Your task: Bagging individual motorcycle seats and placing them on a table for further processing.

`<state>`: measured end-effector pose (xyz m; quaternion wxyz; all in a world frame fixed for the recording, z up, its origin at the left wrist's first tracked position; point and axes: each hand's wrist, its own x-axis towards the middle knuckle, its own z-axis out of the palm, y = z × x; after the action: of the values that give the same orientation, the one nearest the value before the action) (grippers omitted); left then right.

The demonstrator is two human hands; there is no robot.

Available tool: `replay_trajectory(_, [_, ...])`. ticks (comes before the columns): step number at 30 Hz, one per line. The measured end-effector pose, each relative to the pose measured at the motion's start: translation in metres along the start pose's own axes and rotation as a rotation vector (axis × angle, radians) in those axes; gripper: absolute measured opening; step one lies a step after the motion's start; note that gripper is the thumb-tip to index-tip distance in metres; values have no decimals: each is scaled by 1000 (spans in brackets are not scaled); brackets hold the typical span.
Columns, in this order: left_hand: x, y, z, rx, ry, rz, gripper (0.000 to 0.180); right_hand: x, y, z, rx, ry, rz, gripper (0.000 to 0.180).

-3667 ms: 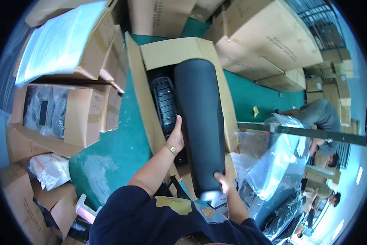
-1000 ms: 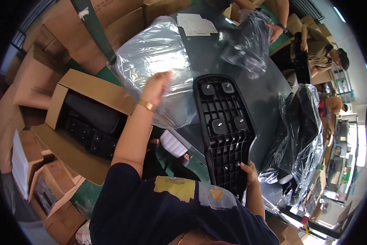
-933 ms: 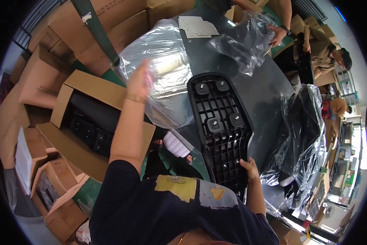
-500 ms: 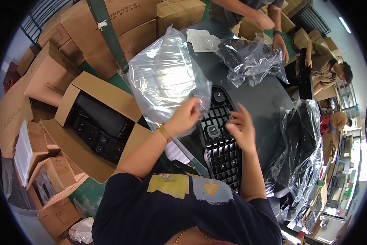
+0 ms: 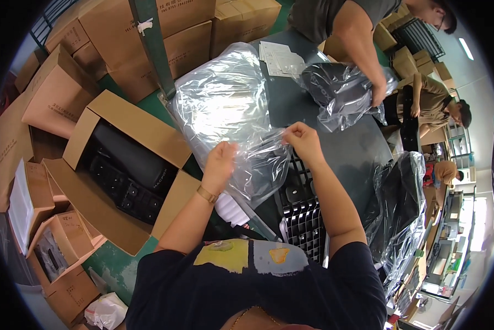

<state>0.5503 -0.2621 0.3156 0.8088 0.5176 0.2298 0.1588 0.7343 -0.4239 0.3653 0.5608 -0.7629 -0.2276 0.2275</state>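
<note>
Film (image 5: 258, 168), clear and crinkled, was stretched between the two hands. Half a second earlier the right hand (image 5: 304, 144) had its fingers spread above the ribbed black part (image 5: 303, 228); now its thumb and fingertips pinched the film's edge. The left hand (image 5: 219, 165) had shifted toward the person's body and was bunched around the near-left portion of the film, apparently gripping it too.

With that, handling had passed from part to plastic: a second ago the right hand had clasped the part's side, and now neither hand held it. It appeared to rest on the dark surface (image 5: 350, 159), underside ribs showing. Its far end, visible before, was now mostly hidden behind the film; whether the two touched could not be told. Nor was it clear if the held film was separate from the broad shiny sheet (image 5: 219, 93) beyond.

Across the surface, a co-worker's hand (image 5: 378, 96) had come onto a dark bundle in clear plastic (image 5: 335, 88), near some white papers (image 5: 280, 58).
</note>
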Motion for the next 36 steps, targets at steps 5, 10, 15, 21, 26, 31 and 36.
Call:
replay_trajectory(5, [-2,-21,-19,1079,128,420,29,14,-52,-19,501,-98,329,8])
replay_trajectory(10, [19,-45,-56,748,209,57,21,-2,-74,-31,415,-393,246,7])
replay_trajectory(15, [60,-11,-83,-591,-43,-443,23,16,-66,-54,-142,-316,174,19])
replay_trajectory(21, [66,114,-28,-837,-371,467,17,49,-113,-39,-921,29,-1052,27])
replay_trajectory(26, [83,29,28,1091,-257,845,26,70,23,-58,-1114,-32,-815,14])
replay_trajectory(31, [83,-50,34,1065,-202,607,27,41,49,-77,-1221,-181,-106,30])
replay_trajectory(36, [76,-55,53,1074,-169,424,32,29,97,-105,-1002,-197,52,44])
